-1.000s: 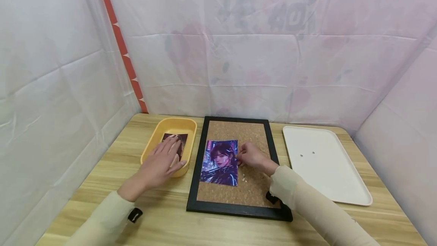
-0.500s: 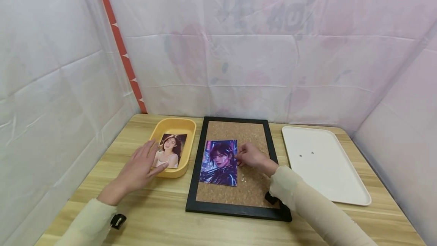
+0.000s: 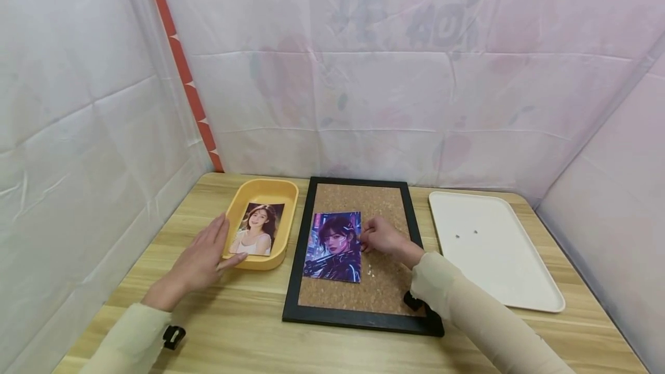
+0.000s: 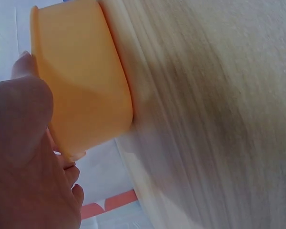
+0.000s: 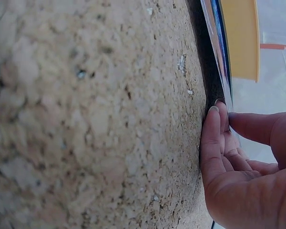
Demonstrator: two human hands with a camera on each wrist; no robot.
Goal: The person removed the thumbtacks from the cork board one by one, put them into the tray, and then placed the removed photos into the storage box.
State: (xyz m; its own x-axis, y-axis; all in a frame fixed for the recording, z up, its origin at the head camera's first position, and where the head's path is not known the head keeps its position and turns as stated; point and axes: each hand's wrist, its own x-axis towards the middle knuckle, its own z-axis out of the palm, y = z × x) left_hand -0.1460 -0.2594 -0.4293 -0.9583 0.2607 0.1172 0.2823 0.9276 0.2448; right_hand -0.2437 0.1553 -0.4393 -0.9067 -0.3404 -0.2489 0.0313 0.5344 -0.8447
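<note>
A black-framed cork board [image 3: 337,299] lies on the table, and a purple-blue picture print [image 3: 329,250] of a dark-haired figure lies over its left half. My right hand [image 3: 384,238] pinches the print's right edge between thumb and fingers; in the right wrist view the print [image 5: 219,43] stands slightly off the cork. At the left is a yellow plastic box [image 3: 291,215] with a portrait photo [image 3: 260,229] inside. My left hand [image 3: 200,258] rests at the box's near-left rim, fingers extended. The left wrist view shows it against the rim of the box [image 4: 86,71].
Right of the board is a white tray [image 3: 509,270] with two tiny dark pieces on it. Small pale flecks mark the cork below my right hand. Fabric walls [image 3: 384,91] enclose the table's back and sides.
My left hand has moved left and toward me, off the portrait photo to the box's rim, uncovering the photo. My right hand stays at the print's edge.
</note>
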